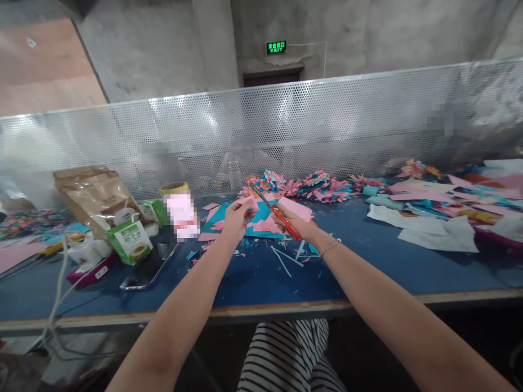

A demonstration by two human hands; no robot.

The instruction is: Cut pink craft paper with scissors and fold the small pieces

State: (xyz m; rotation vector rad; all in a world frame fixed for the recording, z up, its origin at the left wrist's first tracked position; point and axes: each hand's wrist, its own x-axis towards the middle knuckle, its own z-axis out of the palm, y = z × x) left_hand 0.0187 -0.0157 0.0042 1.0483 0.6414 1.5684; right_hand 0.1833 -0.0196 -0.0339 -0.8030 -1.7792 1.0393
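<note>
My left hand (239, 218) pinches a small piece of pink paper (253, 205) above the middle of the table. Close by, my right hand (291, 219) is closed round the red handles of a pair of scissors (288, 221), whose blades point up and to the left, near the pink piece. Whether the blades touch the paper I cannot tell. Under both hands lie blue paper sheets (218, 216) and loose pink pieces. Another pink sheet (297, 207) shows just beyond my right hand. Behind them sit bunches of cut pink and blue paper (322, 188).
A perforated metal screen (327, 120) rises along the table's back. On the left stand a brown paper bag (96, 196), a green and white carton (129, 240), and a phone (149, 265) lying flat. White cables (62, 272) hang over the front edge. White paper (439, 234) lies at right.
</note>
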